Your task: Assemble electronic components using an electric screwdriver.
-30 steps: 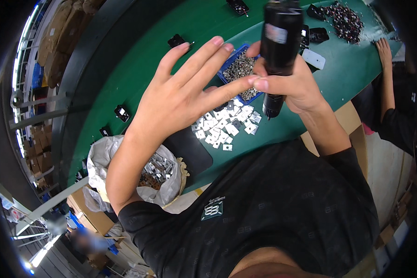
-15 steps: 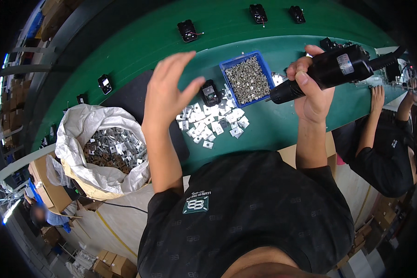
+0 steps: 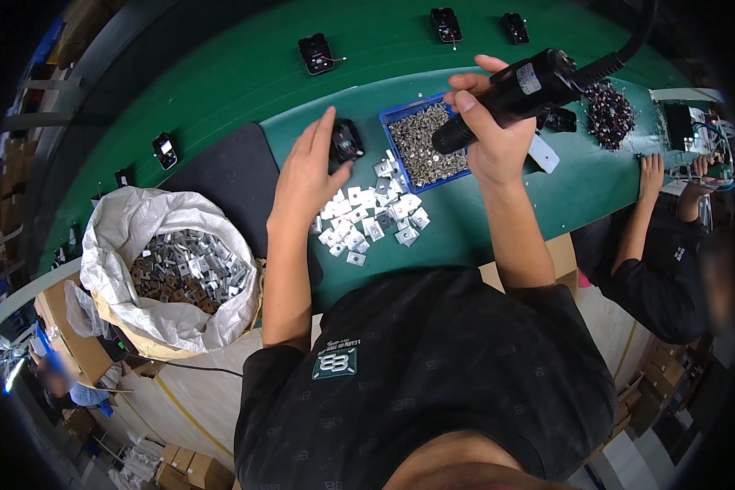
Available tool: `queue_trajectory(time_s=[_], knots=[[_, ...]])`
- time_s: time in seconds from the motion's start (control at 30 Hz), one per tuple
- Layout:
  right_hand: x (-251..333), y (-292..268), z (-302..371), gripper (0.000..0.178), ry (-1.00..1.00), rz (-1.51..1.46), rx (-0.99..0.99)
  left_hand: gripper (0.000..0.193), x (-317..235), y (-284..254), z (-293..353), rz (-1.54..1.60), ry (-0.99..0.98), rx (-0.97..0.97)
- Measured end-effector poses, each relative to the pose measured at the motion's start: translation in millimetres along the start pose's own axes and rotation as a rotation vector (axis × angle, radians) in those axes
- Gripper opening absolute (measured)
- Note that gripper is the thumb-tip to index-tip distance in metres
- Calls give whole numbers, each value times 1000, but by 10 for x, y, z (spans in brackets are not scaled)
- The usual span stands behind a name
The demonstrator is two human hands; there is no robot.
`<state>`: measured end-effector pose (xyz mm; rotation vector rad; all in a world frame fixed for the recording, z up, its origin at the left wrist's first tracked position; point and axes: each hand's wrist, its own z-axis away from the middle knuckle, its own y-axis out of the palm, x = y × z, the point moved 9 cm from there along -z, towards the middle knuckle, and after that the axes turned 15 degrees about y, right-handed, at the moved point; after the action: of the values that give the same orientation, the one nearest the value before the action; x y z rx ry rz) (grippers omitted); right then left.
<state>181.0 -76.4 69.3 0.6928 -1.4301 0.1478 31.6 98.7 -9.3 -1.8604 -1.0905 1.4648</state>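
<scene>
My left hand (image 3: pixel 305 173) holds a small black plastic housing (image 3: pixel 348 140) by its left side, with the fingers along its edge and the thumb near its lower end. My right hand (image 3: pixel 501 140) is wrapped round a thick black electric screwdriver (image 3: pixel 527 88), whose nose points down and left over a blue tray (image 3: pixel 385 129). Small silver screws (image 3: pixel 420 147) fill that tray. Loose silver metal plates with holes (image 3: pixel 356 214) are scattered on the green table, just nearer than the housing.
A white sack (image 3: pixel 114 245) of metal clips stands at the left beside a black mat (image 3: pixel 229 167). Several black housings (image 3: pixel 315 54) lie along the far green strip. Right of the tray are dark wired parts (image 3: pixel 610 116) and a co-worker's hand (image 3: pixel 651 175).
My left hand has closed in on the black housing, which has shifted away from the plates. My right hand has brought the screwdriver leftward, over the screw tray.
</scene>
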Motion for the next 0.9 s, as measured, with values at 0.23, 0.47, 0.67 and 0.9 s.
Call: queue_trajectory(time_s=[0.23,0.47,0.67,0.9], knots=[[-118,80,-29,50,23,7,21,82,90,-115,-74,-118,85,-61],[45,68,-18,46,-89,-48,70,75,624,-494,-164,-236,-72,-208],[52,122,-14,46,-126,9,54,81,1344,-611,-93,-167,-211,-135],[32,-31,-65,45,-67,-75,47,57,571,-756,279,-462,-289,-203]])
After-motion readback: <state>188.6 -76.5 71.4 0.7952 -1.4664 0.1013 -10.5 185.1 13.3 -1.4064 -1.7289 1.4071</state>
